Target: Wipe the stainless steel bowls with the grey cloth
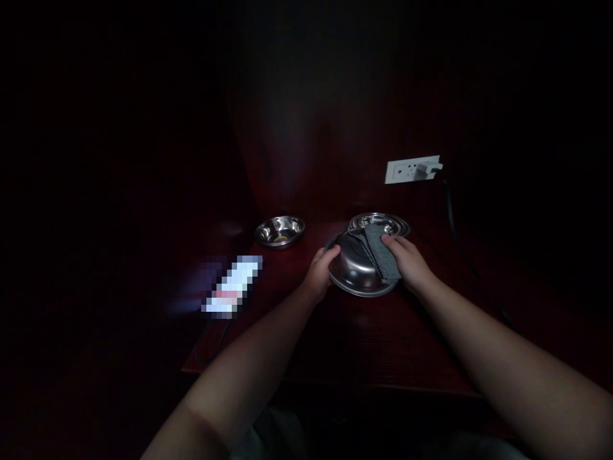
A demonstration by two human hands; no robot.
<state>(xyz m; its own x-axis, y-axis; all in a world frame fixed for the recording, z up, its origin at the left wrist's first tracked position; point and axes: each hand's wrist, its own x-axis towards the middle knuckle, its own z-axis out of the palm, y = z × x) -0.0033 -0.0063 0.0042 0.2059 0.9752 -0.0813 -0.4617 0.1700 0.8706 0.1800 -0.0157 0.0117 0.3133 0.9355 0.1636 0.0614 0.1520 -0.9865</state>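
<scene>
A shiny metal bowl [352, 259] is held up above the table with its rounded underside toward me. My left hand [322, 271] grips its left rim, thumb on the outer surface. A grey cloth [382, 255] with a checked edge is draped over the bowl's right side. My right hand [409, 262] is closed on that cloth and presses it against the bowl; the fingers behind are hidden. Just behind the held bowl sit nested metal bowls [401, 225], partly covered by it.
Another metal bowl [280, 231] with a yellow sticker inside stands at the back left of the dark red table [364, 358]. A lit, blurred-out phone-like screen [233, 287] lies at left, a cable near it. On the back wall is a white socket [412, 169] with a plug.
</scene>
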